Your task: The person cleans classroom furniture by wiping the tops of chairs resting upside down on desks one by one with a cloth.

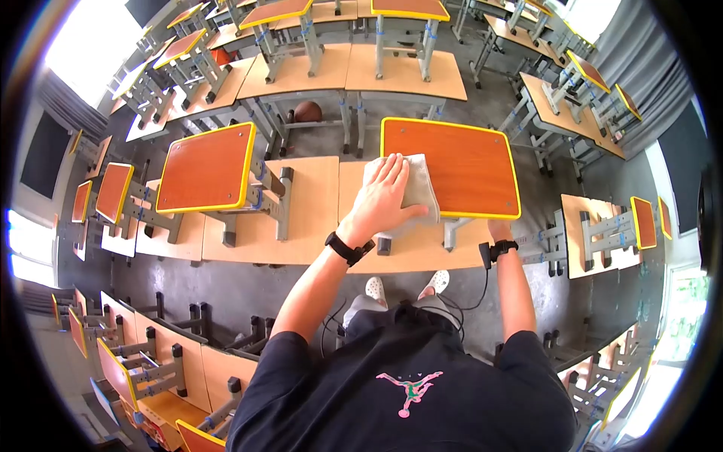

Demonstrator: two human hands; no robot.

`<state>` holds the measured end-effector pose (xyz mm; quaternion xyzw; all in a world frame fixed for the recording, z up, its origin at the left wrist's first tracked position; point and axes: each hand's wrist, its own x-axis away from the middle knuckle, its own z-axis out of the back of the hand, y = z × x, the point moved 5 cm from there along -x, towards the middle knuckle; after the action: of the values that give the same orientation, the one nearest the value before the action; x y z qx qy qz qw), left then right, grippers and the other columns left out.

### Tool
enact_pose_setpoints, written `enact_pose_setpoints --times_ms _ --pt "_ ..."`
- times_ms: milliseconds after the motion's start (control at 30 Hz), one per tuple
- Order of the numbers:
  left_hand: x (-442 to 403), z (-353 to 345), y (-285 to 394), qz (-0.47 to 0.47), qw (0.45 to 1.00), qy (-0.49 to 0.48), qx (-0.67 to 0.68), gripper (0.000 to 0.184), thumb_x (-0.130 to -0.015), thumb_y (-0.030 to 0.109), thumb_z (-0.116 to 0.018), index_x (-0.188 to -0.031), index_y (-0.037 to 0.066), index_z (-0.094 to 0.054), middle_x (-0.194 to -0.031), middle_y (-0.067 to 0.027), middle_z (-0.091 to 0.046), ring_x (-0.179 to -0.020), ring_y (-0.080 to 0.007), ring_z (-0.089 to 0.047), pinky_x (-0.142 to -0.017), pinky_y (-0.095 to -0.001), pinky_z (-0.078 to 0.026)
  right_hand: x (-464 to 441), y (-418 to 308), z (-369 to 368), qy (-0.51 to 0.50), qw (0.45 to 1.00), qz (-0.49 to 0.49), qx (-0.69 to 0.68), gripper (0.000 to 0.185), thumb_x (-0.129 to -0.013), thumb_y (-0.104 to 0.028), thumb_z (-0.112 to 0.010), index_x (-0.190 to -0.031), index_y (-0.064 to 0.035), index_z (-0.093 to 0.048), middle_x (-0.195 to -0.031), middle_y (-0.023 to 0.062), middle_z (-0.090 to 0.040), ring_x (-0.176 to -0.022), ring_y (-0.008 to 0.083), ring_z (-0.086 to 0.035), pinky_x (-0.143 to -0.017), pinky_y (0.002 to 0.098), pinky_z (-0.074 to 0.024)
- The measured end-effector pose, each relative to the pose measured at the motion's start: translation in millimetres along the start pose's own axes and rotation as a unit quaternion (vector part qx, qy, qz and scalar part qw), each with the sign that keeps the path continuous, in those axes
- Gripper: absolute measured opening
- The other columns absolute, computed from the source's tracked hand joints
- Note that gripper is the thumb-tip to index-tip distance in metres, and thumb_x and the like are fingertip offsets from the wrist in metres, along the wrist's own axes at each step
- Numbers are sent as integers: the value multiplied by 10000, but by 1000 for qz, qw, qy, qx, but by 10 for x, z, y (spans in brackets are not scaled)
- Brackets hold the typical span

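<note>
A stool with an orange-brown seat (463,166) and yellow rim stands upside-up on a light wooden desk (361,260). My left hand (386,197) lies flat over a pale cloth (424,181) at the seat's left edge. Its fingers are stretched out side by side and the thumb is spread; the cloth shows past the fingertips and around the thumb. At the seat's near right corner is my right hand (498,229), partly behind the rim. Its fingers are hidden. Both wrists wear black bands.
Another stool (205,169) stands on the desk to the left. Rows of desks (407,75) with stools on top extend ahead, to both sides and behind. A basketball (307,112) rests beneath the row ahead. Black cables (478,301) hang by my right arm.
</note>
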<state>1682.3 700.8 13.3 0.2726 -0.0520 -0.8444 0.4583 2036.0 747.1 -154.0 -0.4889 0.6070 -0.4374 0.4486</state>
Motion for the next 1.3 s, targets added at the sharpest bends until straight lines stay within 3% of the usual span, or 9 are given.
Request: enact_pose_setpoints --times_ms 100,533,733,767,1000,1133,1300 --pt "-80 -154 -197 20 999 33 15 941 -854 559 -710 -1413 -147 -437 -1480 -342 -446 -1444 -441 -377 -1215 -510 -272 -44 -51 -79 2 1000 5 3 471 -1078 -392 -426 -1393 -56 -528 -1311 63 -616 -1167 182 -597 -991 342 -495" --pt "47 -31 128 -6 996 26 -81 804 -923 482 -656 -1419 -120 -461 -1485 -305 -465 -1431 -425 -397 -1213 -495 -286 23 57 -289 -11 1000 -17 -12 416 -1059 -331 -462 -1364 -58 -539 -1279 87 -620 -1142 215 -599 -972 356 -494" --pt "-29 -137 389 -47 993 -51 -93 754 -920 446 -664 -1428 -80 -479 -1512 -243 -469 -1449 -368 -398 -1211 -472 -298 121 85 -497 -43 998 -37 -11 392 -1051 -303 -479 -1351 -59 -545 -1264 98 -621 -1131 230 -600 -963 363 -494" --pt "-51 -195 496 -61 993 -62 -79 769 -880 379 -719 -1453 -60 -454 -1520 -225 -466 -1449 -368 -402 -1209 -474 -310 159 82 -550 -49 998 -39 -11 388 -1049 -298 -481 -1349 -59 -546 -1261 99 -622 -1129 232 -600 -961 364 -494" --pt "-575 -709 1239 -135 981 -131 -56 785 -887 376 -702 -1485 -44 -417 -1576 -199 -397 -1480 -335 -358 -1222 -463 -298 225 10 -706 -88 996 -26 10 362 -1039 -265 -501 -1333 -60 -552 -1244 112 -624 -1116 250 -601 -950 371 -493" --pt "-954 -981 1544 -139 976 -162 -35 780 -914 391 -672 -1492 -54 -397 -1588 -213 -371 -1495 -359 -323 -1234 -475 -266 165 -37 -689 -106 994 -7 20 348 -1033 -246 -512 -1324 -60 -556 -1234 120 -625 -1109 260 -601 -944 376 -493" --pt "-1319 -1237 1517 -89 981 -158 -66 878 -938 467 -627 -1492 -140 -318 -1576 -327 -310 -1510 -438 -250 -1250 -493 -213 102 -18 -638 -118 992 20 38 331 -1026 -223 -526 -1313 -61 -560 -1222 129 -627 -1099 272 -602 -937 381 -493"
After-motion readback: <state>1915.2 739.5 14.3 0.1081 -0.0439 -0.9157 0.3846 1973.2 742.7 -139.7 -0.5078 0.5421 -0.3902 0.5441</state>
